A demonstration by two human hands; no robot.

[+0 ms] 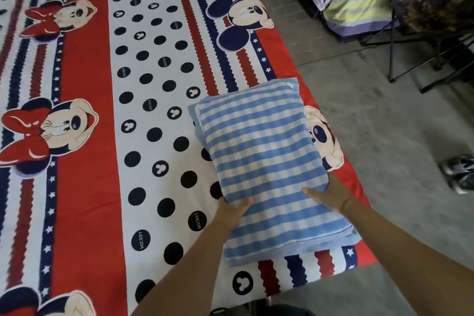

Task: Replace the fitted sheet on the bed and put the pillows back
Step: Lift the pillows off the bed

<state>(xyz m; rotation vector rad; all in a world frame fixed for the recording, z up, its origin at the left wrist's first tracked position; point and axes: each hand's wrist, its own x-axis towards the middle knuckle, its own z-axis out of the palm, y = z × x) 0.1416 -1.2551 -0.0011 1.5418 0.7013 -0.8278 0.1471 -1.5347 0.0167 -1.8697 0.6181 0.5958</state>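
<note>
Left grip (232, 209) and right grip (331, 195) both clasp the pillow (259, 146); the bed (84, 187) edge lies just right of them, so it could slide off.

One wide-angle camera, worn on the person's head, looks forward and steeply down from the near right corner of the fitted sheet (84, 136), which lies close below and fills the left and centre. The concrete floor (384, 136) runs up the right side. The left hand (230, 209) and right hand (331, 195) appear low at centre, gripping the blue checked pillow (261, 151).
</note>
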